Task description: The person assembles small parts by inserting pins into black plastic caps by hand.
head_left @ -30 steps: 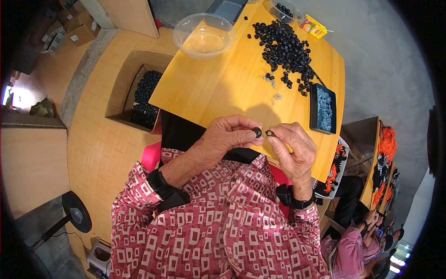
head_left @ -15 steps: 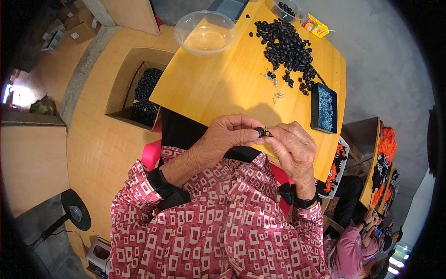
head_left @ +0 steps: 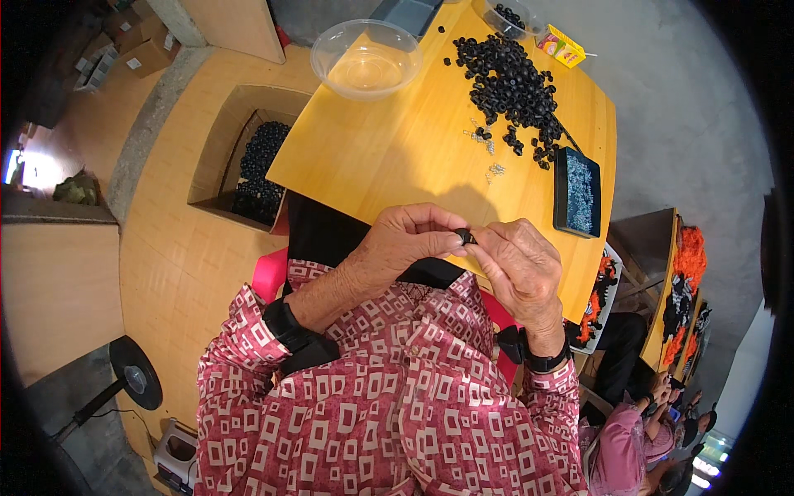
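Note:
Just in front of the table's near edge, both of my hands meet. My left hand (head_left: 405, 240) is closed, with thumb and index finger pinching a small rounded black plastic piece (head_left: 465, 236), which looks like a cord-lock part. My right hand (head_left: 523, 263) is closed too, thumb and fingertips pressed against the right side of the same piece. The fingers cover most of it. Beyond my hands, a large heap of similar black pieces (head_left: 514, 87) lies on the yellow table (head_left: 372, 153). Small silvery bits, perhaps springs (head_left: 495, 172), lie loose nearer to me.
A black tray (head_left: 561, 198) of small shiny pieces sits at the table's right edge. Far left stands a clear bowl (head_left: 365, 62); far right are a small clear tub (head_left: 529, 29) and yellow box (head_left: 562, 47). A cardboard box (head_left: 217, 157) with black pieces rests left of the table.
My right hand has moved slightly left, closing against the black piece. A small loop that showed between the two hands is now hidden. My left hand stays almost still.

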`<state>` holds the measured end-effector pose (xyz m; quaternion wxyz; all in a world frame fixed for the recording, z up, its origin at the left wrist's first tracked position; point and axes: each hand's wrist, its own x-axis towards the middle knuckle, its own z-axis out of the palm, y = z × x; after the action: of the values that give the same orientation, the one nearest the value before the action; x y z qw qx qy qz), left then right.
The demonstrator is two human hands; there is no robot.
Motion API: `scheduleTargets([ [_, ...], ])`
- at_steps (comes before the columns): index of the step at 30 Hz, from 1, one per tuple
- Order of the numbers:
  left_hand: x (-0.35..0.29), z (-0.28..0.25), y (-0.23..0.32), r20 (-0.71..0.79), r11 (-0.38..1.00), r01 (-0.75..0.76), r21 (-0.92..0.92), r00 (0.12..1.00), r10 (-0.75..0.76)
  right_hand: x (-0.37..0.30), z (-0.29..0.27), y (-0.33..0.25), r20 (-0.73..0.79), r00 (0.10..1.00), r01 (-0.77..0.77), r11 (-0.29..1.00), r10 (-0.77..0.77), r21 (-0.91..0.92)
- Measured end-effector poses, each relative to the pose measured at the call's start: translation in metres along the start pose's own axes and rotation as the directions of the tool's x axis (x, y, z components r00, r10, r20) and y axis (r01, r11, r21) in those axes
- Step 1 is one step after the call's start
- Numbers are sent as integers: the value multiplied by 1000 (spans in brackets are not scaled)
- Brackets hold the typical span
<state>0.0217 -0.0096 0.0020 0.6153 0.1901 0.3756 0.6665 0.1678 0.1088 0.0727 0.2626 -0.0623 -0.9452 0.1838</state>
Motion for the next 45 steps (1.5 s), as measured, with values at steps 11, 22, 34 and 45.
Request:
scheduleTargets([
  [11, -1, -1, 2, -34, 997, 0, 73, 999, 2, 0, 1, 4, 43, 999, -11, 999, 9, 53],
  [22, 0, -4, -4, -26, 996, 16, 93, 1000, -13, 9, -10, 8, 286, 945, 179, 982, -156, -56],
  [34, 1, -4, -2, -44, 988, 61, 139, 998, -56, 3, 1, 9, 229, 965, 139, 990, -126, -40],
  [45, 4, -8, -10, 46, 995, 101, 8, 994, -101, -4, 10, 6, 95, 992, -98, 985, 85, 143],
])
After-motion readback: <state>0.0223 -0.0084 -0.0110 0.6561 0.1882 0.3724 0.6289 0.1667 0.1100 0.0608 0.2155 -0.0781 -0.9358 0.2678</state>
